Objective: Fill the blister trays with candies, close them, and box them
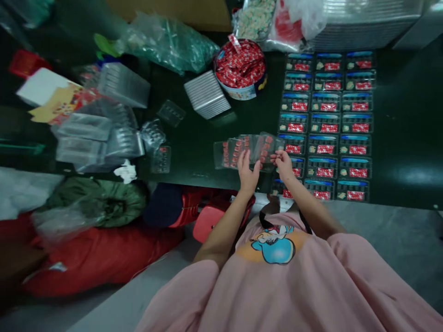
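Observation:
Several clear plastic pieces with small red items (237, 150) lie fanned out near the table's front edge. My left hand (247, 173) rests on them with its fingers spread. At their right end is my right hand (283, 163), its fingers bent together at the edge of the rightmost piece; what is between the fingertips is too small to make out. Just right of that hand stand rows of black trays (325, 130), each with a blue item on top, a red patterned packet and a small pale piece.
A round tub of red packets (241, 64) stands behind, beside a stack of clear trays (207, 95). More clear plastic stacks (121, 85) and a green plastic bag (169, 41) lie left. Bags and trays line the back right.

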A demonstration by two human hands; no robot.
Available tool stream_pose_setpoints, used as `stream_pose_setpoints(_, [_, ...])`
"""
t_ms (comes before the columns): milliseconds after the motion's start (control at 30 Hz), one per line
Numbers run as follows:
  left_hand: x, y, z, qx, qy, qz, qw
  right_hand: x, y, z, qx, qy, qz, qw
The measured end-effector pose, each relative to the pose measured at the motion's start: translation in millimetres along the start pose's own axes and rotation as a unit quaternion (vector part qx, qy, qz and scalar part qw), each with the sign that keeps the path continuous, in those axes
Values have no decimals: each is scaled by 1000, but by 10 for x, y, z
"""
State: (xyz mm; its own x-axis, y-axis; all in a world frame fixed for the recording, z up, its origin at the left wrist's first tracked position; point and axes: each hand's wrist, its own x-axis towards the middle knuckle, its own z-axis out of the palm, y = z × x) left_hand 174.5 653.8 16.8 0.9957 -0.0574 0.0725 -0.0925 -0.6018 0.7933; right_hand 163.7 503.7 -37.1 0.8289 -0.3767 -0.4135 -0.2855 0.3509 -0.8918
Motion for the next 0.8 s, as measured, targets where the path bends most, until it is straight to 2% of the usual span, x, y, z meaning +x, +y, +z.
stream_pose_setpoints(100, [-32, 326, 88, -102, -32, -58, 993, -332, -66, -223, -65, 28, -112, 991])
stream_pose_setpoints(200, [-99, 620, 223, -248, -69, -185, 949, -558, -146, -511, -196, 36, -226, 953])
stream_pose_setpoints(300, [-135, 829, 435, -335, -86, -304, 888, -664, -229, -835, -331, -24, -318, 888])
stream_pose_setpoints(400, [-130, 973, 706, -386, -128, -351, 843, -725, -329, -1157, -407, -99, -343, 841])
stream_pose_setpoints(467, [-124, 1063, 889, -396, -174, -336, 837, -786, -419, -1397, -421, -115, -323, 840])
stream_pose_setpoints(533, [-145, 1168, 1059, -374, -234, -285, 851, -878, -514, -1683, -410, -95, -285, 861])
stream_pose_setpoints(567, [-174, 1227, 1140, -353, -272, -251, 859, -932, -553, -1844, -394, -63, -260, 879])
stream_pose_setpoints(633, [-279, 1344, 1308, -307, -353, -192, 863, -1040, -586, -2183, -334, 37, -189, 923])
stream_pose_setpoints(700, [-451, 1433, 1496, -284, -426, -160, 844, -1133, -545, -2517, -226, 132, -86, 961])
stream_pose_setpoints(733, [-557, 1459, 1600, -285, -455, -157, 829, -1170, -500, -2675, -161, 154, -29, 974])
stream_pose_setpoints(800, [-791, 1465, 1822, -295, -486, -171, 805, -1229, -384, -2963, -50, 162, 64, 983])
